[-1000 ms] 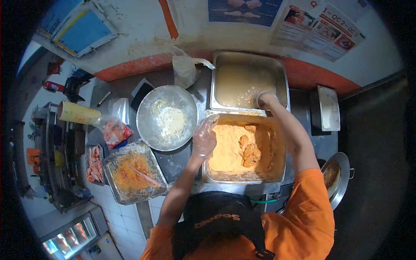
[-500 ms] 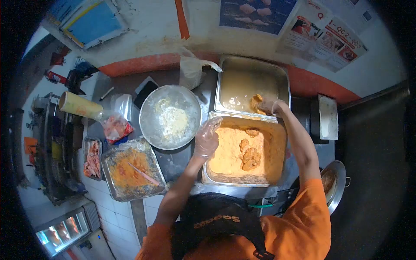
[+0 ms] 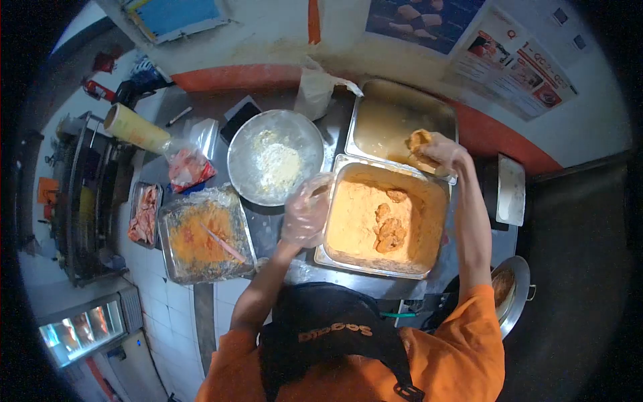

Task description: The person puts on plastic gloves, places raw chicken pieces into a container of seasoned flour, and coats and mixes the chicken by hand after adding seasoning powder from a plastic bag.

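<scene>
Over the near right corner of the pan of cloudy liquid (image 3: 388,124), my right hand (image 3: 442,153), in a clear glove, grips a coated orange-brown piece (image 3: 420,142). My left hand (image 3: 305,213), also gloved, lies at the left rim of the pan of orange flour (image 3: 341,248); its fingers are curled at that rim, and whether they grip it is unclear. Several coated chicken pieces (image 3: 390,231) rest on the flour. A round metal bowl (image 3: 244,164) with pale flour is just beyond my left hand.
At the left are a tray with orange crumbs and a pink-handled utensil (image 3: 175,261), a tray of raw meat (image 3: 144,214), a bagged red-and-pink item (image 3: 187,167) and a plastic roll (image 3: 137,127). A white-topped container (image 3: 511,191) and a wok (image 3: 512,295) stand at the right.
My right hand has come up out of the liquid with a coated piece in its fingers. My left hand has stayed by the flour pan's left rim. The view has shifted.
</scene>
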A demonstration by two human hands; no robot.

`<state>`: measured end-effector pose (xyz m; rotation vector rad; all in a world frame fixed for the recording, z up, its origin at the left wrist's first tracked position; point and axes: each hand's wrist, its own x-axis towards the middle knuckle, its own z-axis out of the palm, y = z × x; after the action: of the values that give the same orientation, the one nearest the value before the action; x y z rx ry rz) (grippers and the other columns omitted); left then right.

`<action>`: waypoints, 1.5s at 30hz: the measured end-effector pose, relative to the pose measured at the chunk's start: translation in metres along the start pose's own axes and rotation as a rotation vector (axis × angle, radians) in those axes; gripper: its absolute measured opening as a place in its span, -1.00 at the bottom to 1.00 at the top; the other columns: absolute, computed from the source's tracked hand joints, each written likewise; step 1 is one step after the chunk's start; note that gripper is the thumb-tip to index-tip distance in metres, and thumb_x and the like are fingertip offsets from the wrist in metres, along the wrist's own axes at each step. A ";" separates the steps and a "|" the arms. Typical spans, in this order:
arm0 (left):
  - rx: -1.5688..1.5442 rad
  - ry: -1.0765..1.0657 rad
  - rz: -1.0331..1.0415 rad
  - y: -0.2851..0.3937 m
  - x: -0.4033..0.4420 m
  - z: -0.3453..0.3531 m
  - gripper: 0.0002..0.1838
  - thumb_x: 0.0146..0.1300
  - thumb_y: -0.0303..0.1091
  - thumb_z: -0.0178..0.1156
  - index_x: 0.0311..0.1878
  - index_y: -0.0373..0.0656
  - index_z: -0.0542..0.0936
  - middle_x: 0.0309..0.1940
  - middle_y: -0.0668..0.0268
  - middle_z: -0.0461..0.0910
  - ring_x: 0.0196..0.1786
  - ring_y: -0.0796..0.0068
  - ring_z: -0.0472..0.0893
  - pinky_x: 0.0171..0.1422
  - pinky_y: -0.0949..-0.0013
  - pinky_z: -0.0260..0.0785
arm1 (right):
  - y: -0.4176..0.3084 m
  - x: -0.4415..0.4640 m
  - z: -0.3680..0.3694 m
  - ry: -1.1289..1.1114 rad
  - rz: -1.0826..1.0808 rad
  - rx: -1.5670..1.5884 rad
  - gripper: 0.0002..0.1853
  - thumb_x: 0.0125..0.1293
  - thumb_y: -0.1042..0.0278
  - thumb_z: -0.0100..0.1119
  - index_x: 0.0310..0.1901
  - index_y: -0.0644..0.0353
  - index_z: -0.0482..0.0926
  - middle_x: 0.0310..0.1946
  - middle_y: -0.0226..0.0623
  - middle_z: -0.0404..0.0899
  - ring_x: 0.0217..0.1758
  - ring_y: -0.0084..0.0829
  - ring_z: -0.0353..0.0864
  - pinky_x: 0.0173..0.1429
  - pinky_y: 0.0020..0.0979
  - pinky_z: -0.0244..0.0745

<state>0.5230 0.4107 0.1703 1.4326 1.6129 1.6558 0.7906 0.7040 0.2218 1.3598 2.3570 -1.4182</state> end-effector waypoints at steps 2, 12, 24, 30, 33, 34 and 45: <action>0.121 0.007 0.003 0.024 -0.013 -0.036 -0.70 0.26 -0.61 0.21 0.07 -0.29 0.65 0.03 0.08 0.72 0.06 0.17 0.72 0.18 0.24 0.57 | -0.017 -0.036 -0.006 -0.071 -0.094 0.142 -0.76 0.38 0.21 0.19 -0.09 0.18 0.63 -0.39 -0.40 0.61 -0.43 -0.62 0.47 -0.40 -0.47 0.39; 0.369 0.318 -0.278 0.059 -0.130 -0.139 -0.75 0.38 -0.58 0.19 0.09 -0.35 0.65 0.04 0.09 0.70 0.09 0.28 0.69 0.23 0.30 0.54 | 0.011 -0.107 0.129 -0.137 -0.106 -0.237 -0.37 0.28 0.31 0.26 0.43 -0.04 0.47 0.02 0.00 0.71 -0.04 -0.17 0.74 0.06 -0.24 0.66; 0.369 0.491 -0.285 0.072 -0.175 -0.161 -0.72 0.39 -0.57 0.19 0.13 -0.36 0.61 0.08 0.11 0.67 0.15 0.32 0.65 0.29 0.27 0.52 | 0.004 -0.123 0.171 0.228 0.005 -0.542 -0.40 0.18 0.14 0.38 0.26 0.10 0.53 -0.06 0.10 0.71 0.06 0.08 0.70 0.15 0.03 0.60; 0.423 0.531 -0.244 0.071 -0.191 -0.159 -0.75 0.34 -0.56 0.24 0.06 -0.34 0.65 0.00 0.13 0.70 0.07 0.28 0.68 0.23 0.25 0.52 | -0.039 -0.157 0.178 0.397 0.181 -0.420 -0.25 0.31 0.16 0.29 0.50 0.06 0.26 -0.06 0.26 0.68 -0.01 0.17 0.72 0.15 0.08 0.58; 0.572 0.523 -0.193 0.067 -0.200 -0.164 -0.72 0.32 -0.57 0.26 0.09 -0.31 0.64 -0.01 0.10 0.71 0.09 0.23 0.68 0.22 0.21 0.51 | -0.028 -0.160 0.175 0.308 0.311 -0.356 -0.07 0.35 0.16 0.13 0.63 0.19 -0.14 -0.13 0.19 0.71 -0.04 0.01 0.75 0.00 -0.07 0.59; 0.504 0.542 -0.198 0.064 -0.207 -0.167 -0.72 0.32 -0.57 0.27 0.09 -0.31 0.63 0.00 0.10 0.71 0.09 0.23 0.68 0.22 0.20 0.51 | -0.006 -0.159 0.184 0.303 0.352 -0.357 -0.02 0.35 0.16 0.13 0.65 0.19 -0.23 -0.12 0.19 0.70 -0.02 -0.03 0.75 0.02 -0.10 0.59; 0.586 0.568 -0.288 0.117 -0.245 -0.169 -0.75 0.41 -0.58 0.15 0.10 -0.33 0.65 0.02 0.15 0.71 0.08 0.33 0.69 0.23 0.27 0.53 | 0.062 -0.166 0.176 0.477 -0.025 0.391 -0.01 0.44 0.17 0.23 0.62 0.33 -0.25 0.36 0.14 0.41 0.30 -0.11 0.50 0.42 -0.24 0.38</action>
<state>0.5124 0.0954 0.2197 0.9055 2.6472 1.5673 0.8731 0.4773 0.1572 1.9650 2.4450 -1.8044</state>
